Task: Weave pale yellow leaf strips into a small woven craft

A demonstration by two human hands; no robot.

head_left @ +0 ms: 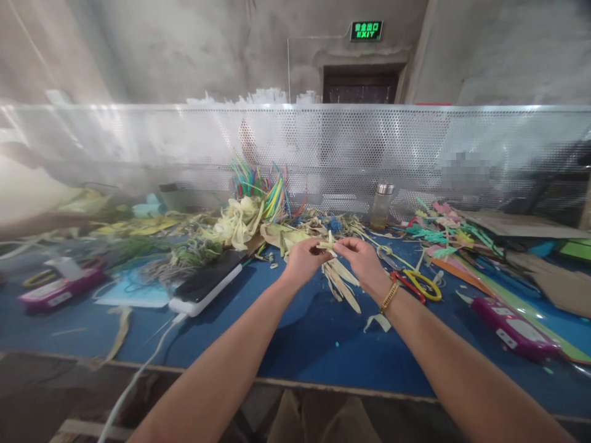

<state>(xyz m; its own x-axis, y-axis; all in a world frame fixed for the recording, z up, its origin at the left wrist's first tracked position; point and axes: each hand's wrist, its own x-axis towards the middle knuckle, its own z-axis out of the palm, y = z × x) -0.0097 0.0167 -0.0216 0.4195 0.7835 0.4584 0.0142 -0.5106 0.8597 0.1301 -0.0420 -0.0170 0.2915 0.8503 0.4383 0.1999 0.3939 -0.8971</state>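
My left hand [305, 263] is pinched closed on the left end of a small pale corn husk piece [329, 244], held a little above the blue tabletop. On the right of this piece, my right hand [364, 263], with a gold bracelet at the wrist, closes thumb and finger on it. Below and between my hands, loose dry husk strips [342, 284] fan out; whether they join the held piece I cannot tell. A heap of pale husks [242, 221] lies beyond my left hand. Scissors with yellow handles [422, 285] rest right of my right wrist.
A black phone on a white block [207, 283] trails a white cable at left. Purple devices [517, 329] lie on both sides. A lidded bottle [382, 206] stands before the perforated metal panel [295, 132]. Colourful stems [265, 187] stand behind the husks. A person's blurred arm appears far left.
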